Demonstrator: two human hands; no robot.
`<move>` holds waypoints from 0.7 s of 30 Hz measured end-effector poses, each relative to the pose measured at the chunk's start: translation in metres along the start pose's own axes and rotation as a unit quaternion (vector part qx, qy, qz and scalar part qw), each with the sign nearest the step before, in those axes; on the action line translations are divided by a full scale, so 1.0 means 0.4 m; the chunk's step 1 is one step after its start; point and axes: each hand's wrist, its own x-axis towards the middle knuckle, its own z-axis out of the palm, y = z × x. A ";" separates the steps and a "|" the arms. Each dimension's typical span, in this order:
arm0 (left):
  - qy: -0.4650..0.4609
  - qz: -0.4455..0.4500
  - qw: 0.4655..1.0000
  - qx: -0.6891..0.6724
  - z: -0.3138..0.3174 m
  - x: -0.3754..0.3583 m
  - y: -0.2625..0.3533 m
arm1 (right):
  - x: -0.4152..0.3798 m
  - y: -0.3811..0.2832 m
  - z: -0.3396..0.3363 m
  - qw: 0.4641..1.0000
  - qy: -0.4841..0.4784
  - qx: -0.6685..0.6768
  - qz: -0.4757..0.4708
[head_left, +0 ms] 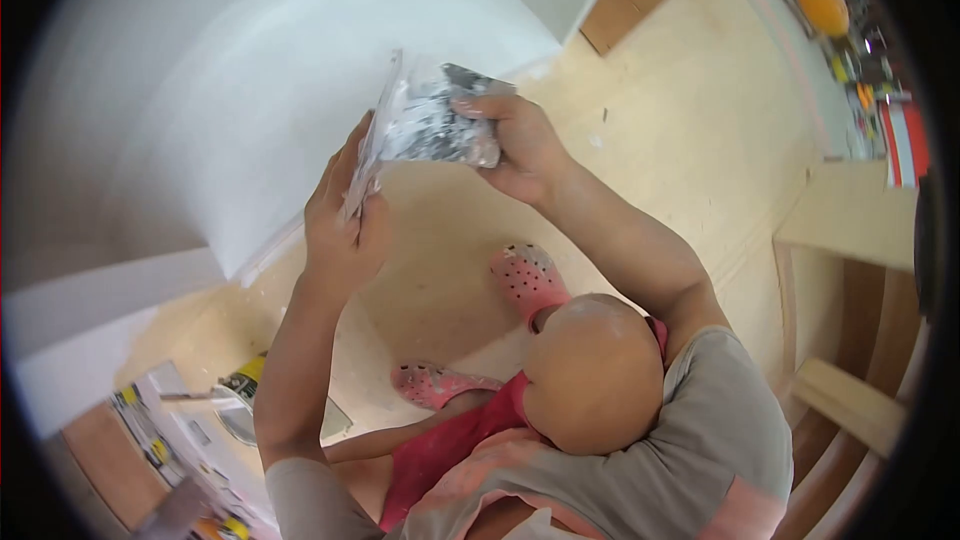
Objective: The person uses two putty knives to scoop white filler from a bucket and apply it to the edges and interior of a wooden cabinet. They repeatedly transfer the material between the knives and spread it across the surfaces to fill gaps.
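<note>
My left hand [348, 215] is closed around a thin, whitish flat tool [375, 140], seen almost edge-on. Closed on a wide spattered plate [430, 120], smeared with white and dark grey, is my right hand [515, 145], its thumb lying on the plate's face. The two tools meet or overlap in front of the white wall; whether they touch is hard to tell.
White wall surfaces [230, 70] rise ahead and to the left. A tin [240, 395] stands at lower left beside boxes. Wooden steps [850, 405] are at right, with assorted items and an orange round object [822, 4] at upper right. Pink clogs [528, 278] are below.
</note>
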 end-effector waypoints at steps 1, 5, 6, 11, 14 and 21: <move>-0.020 0.004 1.000 -0.001 0.021 0.006 -0.003 | 0.001 -0.003 -0.023 1.000 -0.011 0.016 0.023; -0.044 0.015 0.999 -0.020 0.099 0.018 -0.036 | -0.010 -0.042 -0.100 0.994 -0.077 0.073 0.018; -0.053 0.006 0.998 -0.016 0.104 0.016 -0.045 | -0.016 -0.055 -0.108 0.991 -0.095 0.099 0.009; -0.062 -0.063 0.995 0.053 0.003 -0.091 -0.270 | 0.054 -0.141 -0.408 0.986 0.013 0.127 -0.109; 0.001 -0.260 0.965 -0.015 -0.113 -0.182 -0.297 | 0.130 -0.204 -0.565 0.977 0.100 0.088 -0.169; 0.038 -0.428 0.901 0.066 -0.224 -0.404 -0.263 | 0.322 -0.238 -0.732 0.941 0.284 0.060 -0.176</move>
